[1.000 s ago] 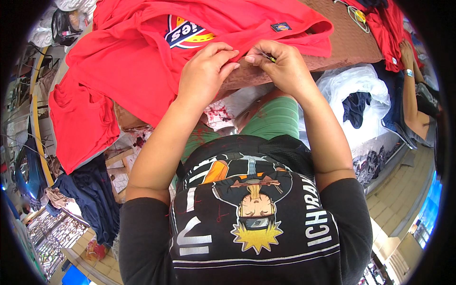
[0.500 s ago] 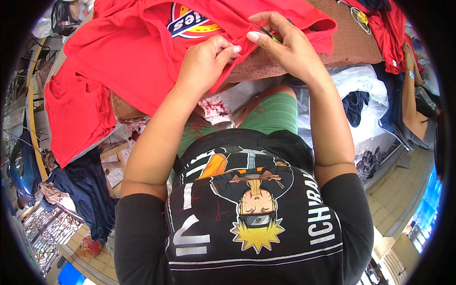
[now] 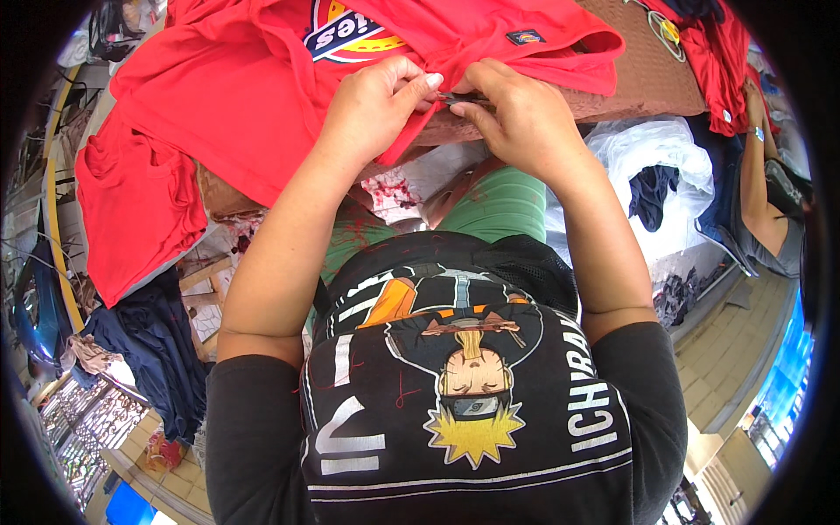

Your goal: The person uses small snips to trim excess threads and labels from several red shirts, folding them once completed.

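A red T-shirt with a large printed emblem is spread over the brown padded surface in front of me. My left hand is closed, pinching the shirt's edge between thumb and fingers. Close beside it, my right hand is closed round small dark thread snips. Their tips meet the red edge at my left fingertips. Most of the snips' body is hidden in my right hand. A small dark label shows on the shirt beyond my right hand.
The brown padded surface runs to the right, with a yellow-and-white cord on it. White plastic with dark cloth lies below. Another person's arm reaches red cloth at far right. Navy cloth hangs at left.
My right hand has come down and left, bringing the snips' tips to the shirt's edge by my left fingers. The cloth has shifted slightly, and the dark label is now uncovered.
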The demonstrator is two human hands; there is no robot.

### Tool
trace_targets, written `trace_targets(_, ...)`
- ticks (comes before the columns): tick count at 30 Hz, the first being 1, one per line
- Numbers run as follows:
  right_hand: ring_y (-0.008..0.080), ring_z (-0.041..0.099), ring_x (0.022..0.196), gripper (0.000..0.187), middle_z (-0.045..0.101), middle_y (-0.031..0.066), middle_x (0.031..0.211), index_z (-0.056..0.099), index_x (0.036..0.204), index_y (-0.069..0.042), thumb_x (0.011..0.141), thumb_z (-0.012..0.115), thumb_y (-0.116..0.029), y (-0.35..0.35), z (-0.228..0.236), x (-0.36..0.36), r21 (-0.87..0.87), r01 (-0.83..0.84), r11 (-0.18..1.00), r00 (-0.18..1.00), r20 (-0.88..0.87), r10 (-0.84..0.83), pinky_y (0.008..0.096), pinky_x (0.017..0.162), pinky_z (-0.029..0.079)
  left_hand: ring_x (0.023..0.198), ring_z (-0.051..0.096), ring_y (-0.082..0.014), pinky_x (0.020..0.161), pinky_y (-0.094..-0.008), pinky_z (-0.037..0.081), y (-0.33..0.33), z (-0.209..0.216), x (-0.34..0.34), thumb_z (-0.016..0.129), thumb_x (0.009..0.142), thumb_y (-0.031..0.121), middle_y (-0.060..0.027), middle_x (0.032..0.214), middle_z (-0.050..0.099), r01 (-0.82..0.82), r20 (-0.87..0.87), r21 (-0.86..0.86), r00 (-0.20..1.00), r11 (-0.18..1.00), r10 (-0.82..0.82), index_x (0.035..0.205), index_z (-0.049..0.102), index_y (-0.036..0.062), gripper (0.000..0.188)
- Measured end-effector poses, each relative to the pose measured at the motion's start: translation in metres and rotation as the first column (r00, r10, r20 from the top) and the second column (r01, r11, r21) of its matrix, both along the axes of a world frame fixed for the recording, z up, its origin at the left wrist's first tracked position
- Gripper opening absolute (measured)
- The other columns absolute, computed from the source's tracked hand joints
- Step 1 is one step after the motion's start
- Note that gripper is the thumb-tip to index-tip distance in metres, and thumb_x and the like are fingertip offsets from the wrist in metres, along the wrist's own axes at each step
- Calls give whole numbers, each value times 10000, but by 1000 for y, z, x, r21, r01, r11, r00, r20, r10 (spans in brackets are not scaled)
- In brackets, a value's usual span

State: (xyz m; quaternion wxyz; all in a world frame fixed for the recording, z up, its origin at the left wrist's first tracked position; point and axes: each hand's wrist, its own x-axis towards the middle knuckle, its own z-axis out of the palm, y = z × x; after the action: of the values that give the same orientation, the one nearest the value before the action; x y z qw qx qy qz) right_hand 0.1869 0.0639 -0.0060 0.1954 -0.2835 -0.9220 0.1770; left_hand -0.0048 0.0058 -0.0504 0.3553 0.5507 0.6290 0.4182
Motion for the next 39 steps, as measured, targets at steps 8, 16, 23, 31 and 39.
trace_targets(8, 357, 637, 773, 215, 649, 132, 860, 598, 935, -71, 812, 681, -226, 2, 14, 15, 53, 21, 998, 1000, 9, -22, 466, 656, 492, 972, 591, -200, 891, -346, 436, -37, 106, -9, 686, 821, 237, -112, 993, 661, 499, -331, 112, 834, 859, -441, 851, 709, 21, 219)
trace_targets(16, 247, 656, 716, 360, 673, 129, 771, 681, 988, -40, 795, 751, -335, 15, 8, 30, -380, 140, 914, 965, -156, -212, 367, 667, 503, 806, 578, -188, 795, -315, 438, -79, 154, -12, 518, 967, 218, -140, 901, 641, 125, -111, 326, 990, 937, -93, 780, 636, -37, 337)
trace_targets(23, 30, 445, 455, 319, 545, -51, 579, 665, 732, -89, 842, 737, -380, -5, -16, -2, -831, 119, 543, 952, -61, -301, 202, 406, 330, 843, 643, -175, 795, -305, 513, -35, 47, 1, 649, 854, 35, -93, 1044, 667, 171, -465, 370, 885, 913, 23, 1067, 665, 47, 213)
trace_targets(31, 20, 431, 458, 246, 562, -52, 565, 663, 718, -82, 847, 739, -278, -15, -33, -19, -851, 61, 521, 901, -177, -395, 207, 420, 323, 755, 635, -170, 740, -306, 522, -22, 26, 4, 701, 808, 87, -95, 1172, 605, 107, -539, 183, 842, 977, 9, 1180, 628, 95, 379)
trace_targets(39, 200, 629, 603, 208, 661, 129, 709, 673, 930, -17, 815, 717, -185, -16, -42, -12, -497, 110, 861, 898, -322, -301, 320, 607, 497, 776, 661, -106, 698, -257, 535, -16, 43, -9, 687, 861, 124, -66, 900, 698, 139, -403, 22, 908, 990, -118, 1090, 657, 40, 246)
